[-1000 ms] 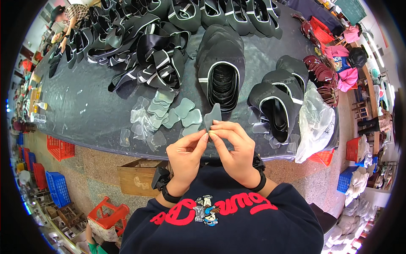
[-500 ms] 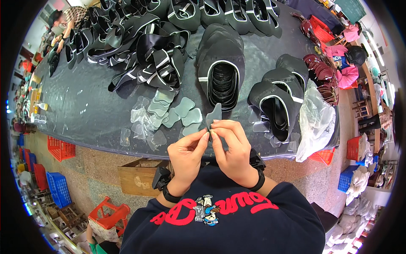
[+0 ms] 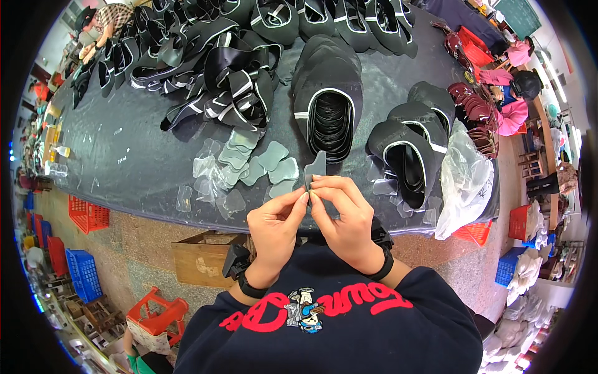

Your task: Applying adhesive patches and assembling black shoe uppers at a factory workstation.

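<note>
Grey piece (image 3: 317,166) above fingertips (image 3: 304,198), base apparently pinched.

Shoe workshop, stacked black uppers (image 3: 326,65), worktable (image 3: 112,153), crates (image 3: 84,274)

We see a grey piece (image 3: 317,166), black, white-edged shoe uppers (image 3: 327,76), a black desk (image 3: 124,165), a navy top (image 3: 380,340) lettered red, a checked shirt (image 3: 116,17).

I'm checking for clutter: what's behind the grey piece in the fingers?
Beyond the grey piece show the black shoe-part stack and tabletop; whatever the piece and fingers cover is hidden.
</note>
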Demonstrator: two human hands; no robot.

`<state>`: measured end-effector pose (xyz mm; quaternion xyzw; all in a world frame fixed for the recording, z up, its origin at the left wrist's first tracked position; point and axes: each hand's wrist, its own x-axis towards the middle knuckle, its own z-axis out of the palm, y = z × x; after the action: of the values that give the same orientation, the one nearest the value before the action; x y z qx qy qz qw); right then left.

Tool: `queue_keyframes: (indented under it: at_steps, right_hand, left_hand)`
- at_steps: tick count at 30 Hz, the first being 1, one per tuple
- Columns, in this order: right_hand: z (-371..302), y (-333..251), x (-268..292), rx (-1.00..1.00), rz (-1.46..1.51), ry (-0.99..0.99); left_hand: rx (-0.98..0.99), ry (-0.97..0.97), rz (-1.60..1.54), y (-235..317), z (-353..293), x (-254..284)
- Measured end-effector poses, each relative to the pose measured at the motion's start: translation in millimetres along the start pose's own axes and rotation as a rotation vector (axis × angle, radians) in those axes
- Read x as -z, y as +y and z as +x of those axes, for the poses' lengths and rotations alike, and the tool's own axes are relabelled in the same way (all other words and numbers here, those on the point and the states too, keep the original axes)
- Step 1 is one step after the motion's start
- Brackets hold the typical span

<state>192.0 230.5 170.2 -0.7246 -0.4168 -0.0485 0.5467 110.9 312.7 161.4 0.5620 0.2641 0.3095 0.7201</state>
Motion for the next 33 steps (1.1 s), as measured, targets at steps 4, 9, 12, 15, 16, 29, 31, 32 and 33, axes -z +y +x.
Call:
queue_keyframes:
  at_steps: [4,9,12,15,16,29,31,32,33]
  right_hand:
    - [1.1,1.1,0.4,-0.008,0.009,-0.007]
    - [2.2,-1.8,1.7,0.01,-0.014,-0.024]
    - [1.8,-1.9,4.1,-0.008,0.01,-0.05]
    - [0.5,1.9,7.1,-0.126,0.12,-0.111]
    - [-0.2,4.0,7.1,-0.126,0.121,-0.113]
    - [4.3,24.0,-2.1,-0.45,0.557,-0.057]
    - [5.8,28.7,-2.7,-0.453,0.51,-0.025]
    - [0.7,37.2,-3.2,-0.467,0.519,0.011]
    - [0.2,35.9,-0.1,-0.513,0.541,0.042]
  left_hand:
    - [0.018,-0.004,-0.005,2.7,-0.8,-0.3]
    - [0.022,-0.05,-0.043,-1.5,-1.6,5.7]
    - [0.056,-0.055,-0.106,-5.0,-2.7,8.3]
    - [0.114,-0.044,-0.149,-2.2,-5.0,8.1]
    - [0.113,-0.042,-0.149,-3.2,-5.2,8.0]
    - [0.153,0.069,-0.09,-18.0,8.1,23.3]
    - [0.206,0.064,-0.1,-30.0,12.5,28.4]
    - [0.23,0.055,-0.088,-33.5,14.8,30.1]
    - [0.265,0.039,-0.081,-39.5,17.8,30.2]
